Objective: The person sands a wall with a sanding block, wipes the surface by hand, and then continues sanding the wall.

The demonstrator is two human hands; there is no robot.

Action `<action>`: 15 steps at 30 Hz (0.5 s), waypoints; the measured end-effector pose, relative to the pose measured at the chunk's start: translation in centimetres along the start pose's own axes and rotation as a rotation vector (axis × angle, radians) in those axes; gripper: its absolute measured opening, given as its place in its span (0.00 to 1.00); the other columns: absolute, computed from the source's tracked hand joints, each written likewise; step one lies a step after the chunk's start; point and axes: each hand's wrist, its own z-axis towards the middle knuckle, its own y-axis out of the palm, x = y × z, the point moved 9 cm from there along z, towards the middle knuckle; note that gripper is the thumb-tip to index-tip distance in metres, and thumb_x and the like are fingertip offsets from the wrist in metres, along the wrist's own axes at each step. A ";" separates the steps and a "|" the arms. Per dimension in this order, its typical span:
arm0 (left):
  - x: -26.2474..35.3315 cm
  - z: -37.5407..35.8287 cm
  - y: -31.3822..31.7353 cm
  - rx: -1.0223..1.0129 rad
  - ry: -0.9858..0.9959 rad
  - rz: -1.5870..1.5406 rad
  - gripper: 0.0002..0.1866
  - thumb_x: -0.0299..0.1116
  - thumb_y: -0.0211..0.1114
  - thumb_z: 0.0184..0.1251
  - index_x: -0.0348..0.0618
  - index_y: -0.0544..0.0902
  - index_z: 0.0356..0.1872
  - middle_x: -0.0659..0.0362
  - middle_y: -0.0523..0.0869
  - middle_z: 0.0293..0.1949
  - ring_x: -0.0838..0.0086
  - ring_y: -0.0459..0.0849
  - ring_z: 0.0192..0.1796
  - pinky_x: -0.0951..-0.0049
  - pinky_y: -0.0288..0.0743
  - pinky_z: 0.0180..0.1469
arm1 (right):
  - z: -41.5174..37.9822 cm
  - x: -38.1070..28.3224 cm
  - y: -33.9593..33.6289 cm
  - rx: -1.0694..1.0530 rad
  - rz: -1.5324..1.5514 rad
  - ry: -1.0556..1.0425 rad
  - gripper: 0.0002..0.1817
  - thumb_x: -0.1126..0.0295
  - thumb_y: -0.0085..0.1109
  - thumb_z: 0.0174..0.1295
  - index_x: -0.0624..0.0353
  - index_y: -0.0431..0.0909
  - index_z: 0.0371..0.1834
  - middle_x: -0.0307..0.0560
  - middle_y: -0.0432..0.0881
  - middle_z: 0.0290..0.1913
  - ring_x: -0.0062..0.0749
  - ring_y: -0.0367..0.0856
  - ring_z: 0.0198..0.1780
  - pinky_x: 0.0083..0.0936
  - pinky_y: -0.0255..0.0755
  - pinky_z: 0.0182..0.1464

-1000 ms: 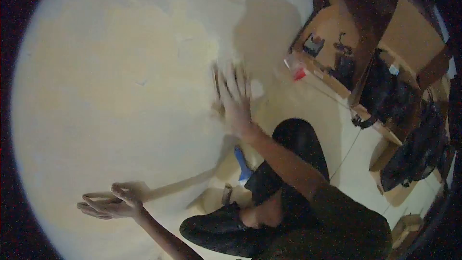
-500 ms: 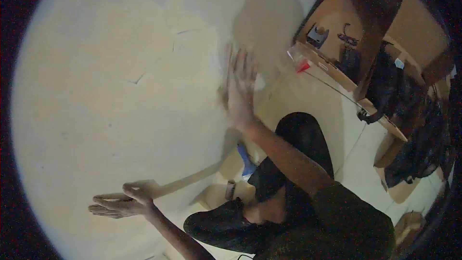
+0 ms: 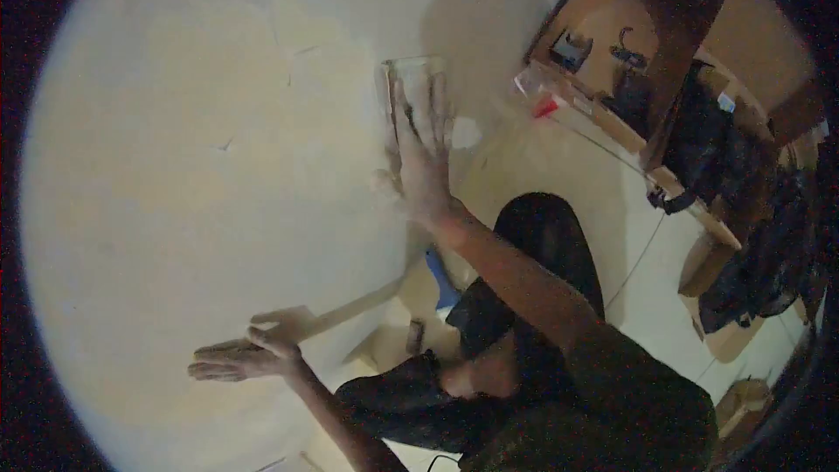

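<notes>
My right hand [image 3: 423, 162] is raised against a large pale wall [image 3: 218, 166], fingers long and fairly flat, thumb out to the left. Beneath those fingers is a pale flat rectangular pad [image 3: 391, 67], pressed to the wall; its top and side edges show, but its kind does not. Lower left, my left hand [image 3: 249, 357] is open at the wall, fingers stretched to the left and thumb apart, with nothing visible in it. Its shadow falls just beside it. Close to my knee lies a blue-handled tool [image 3: 439, 278], its lower end partly hidden.
A small brown cylinder [image 3: 416, 335] stands by my legs. To the right is an open cardboard box [image 3: 603, 13] with dark items and a grey metal piece [image 3: 572, 51]. A red-tipped thing [image 3: 545, 107] lies at its edge. Black bags or cloth [image 3: 752, 284] fill the far right.
My right hand has shifted slightly left and up, and the pad's outline now shows more plainly. My left hand has moved right and a little up along the wall.
</notes>
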 end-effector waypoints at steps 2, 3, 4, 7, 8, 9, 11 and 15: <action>0.3 0.2 0.2 0.031 0.004 0.000 0.51 0.72 0.39 0.73 0.40 0.47 0.82 0.39 0.39 0.82 0.44 0.35 0.84 0.42 0.34 0.80 | -0.5 -0.6 0.8 0.016 0.023 -0.024 0.63 0.49 0.75 0.47 0.58 0.48 0.83 0.70 0.36 0.83 0.73 0.30 0.82 0.71 0.25 0.76; 0.4 0.6 0.2 0.049 -0.012 0.004 0.51 0.72 0.39 0.73 0.40 0.47 0.82 0.39 0.39 0.82 0.44 0.35 0.84 0.42 0.35 0.80 | -1.8 0.0 1.9 0.006 0.011 -0.050 0.63 0.49 0.75 0.46 0.58 0.48 0.83 0.70 0.36 0.83 0.73 0.30 0.82 0.71 0.25 0.76; 0.2 0.3 0.2 0.042 -0.040 0.023 0.51 0.73 0.38 0.73 0.40 0.47 0.82 0.38 0.40 0.82 0.45 0.37 0.84 0.42 0.36 0.80 | -3.1 0.3 2.7 -0.013 -0.005 -0.062 0.63 0.49 0.76 0.46 0.58 0.49 0.83 0.70 0.36 0.83 0.72 0.30 0.83 0.71 0.25 0.76; -0.3 -0.5 0.9 0.032 -0.061 0.048 0.51 0.73 0.37 0.73 0.41 0.48 0.82 0.38 0.41 0.82 0.44 0.39 0.84 0.42 0.39 0.79 | 1.5 -2.3 -1.3 0.034 0.049 -0.026 0.63 0.48 0.77 0.46 0.58 0.49 0.83 0.72 0.36 0.83 0.71 0.29 0.83 0.71 0.26 0.76; -0.6 -0.2 0.5 0.025 -0.040 0.059 0.51 0.73 0.38 0.73 0.41 0.48 0.82 0.38 0.41 0.82 0.44 0.39 0.84 0.42 0.39 0.79 | 0.2 -2.0 -0.2 -0.014 0.009 -0.011 0.63 0.48 0.77 0.46 0.58 0.49 0.83 0.72 0.37 0.83 0.70 0.29 0.83 0.71 0.26 0.77; -0.8 0.1 0.1 0.018 -0.018 0.071 0.51 0.73 0.38 0.73 0.41 0.48 0.82 0.38 0.42 0.82 0.44 0.39 0.84 0.43 0.39 0.79 | -1.2 -1.7 0.7 -0.059 -0.034 0.001 0.63 0.47 0.77 0.46 0.57 0.50 0.83 0.73 0.37 0.82 0.70 0.29 0.83 0.71 0.27 0.77; -0.5 0.3 0.2 0.040 -0.003 0.070 0.51 0.73 0.38 0.73 0.41 0.49 0.82 0.39 0.42 0.82 0.44 0.39 0.83 0.43 0.40 0.79 | -0.4 -2.0 0.9 -0.073 -0.072 -0.061 0.61 0.43 0.71 0.49 0.58 0.50 0.83 0.73 0.37 0.83 0.71 0.31 0.83 0.71 0.27 0.76; -0.6 0.3 0.2 0.059 0.032 0.055 0.50 0.72 0.39 0.73 0.41 0.49 0.82 0.40 0.42 0.82 0.43 0.40 0.83 0.43 0.40 0.79 | 0.8 -3.4 -0.3 -0.008 0.035 -0.072 0.57 0.37 0.58 0.56 0.61 0.51 0.82 0.74 0.36 0.83 0.75 0.33 0.82 0.72 0.26 0.76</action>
